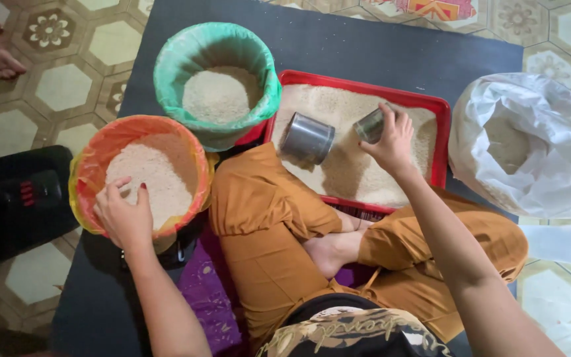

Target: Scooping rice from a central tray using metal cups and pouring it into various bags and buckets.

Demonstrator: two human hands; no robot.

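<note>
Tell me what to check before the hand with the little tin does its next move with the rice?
1. Right hand has a firm hold on the small metal cup: ok, fingers wrap it.
2. Cup is full of rice: cannot tell, its inside is hidden.
3. Left hand steadies the orange-lined bucket: ok, it rests on the rim.
4. Orange-lined bucket has room for more: ok, rice sits below the rim.
5. Red tray has rice to scoop: ok, a layer covers it.
6. Second, bigger tin is out of the way: not ok, it lies tipped in the tray close beside the cup.
</note>
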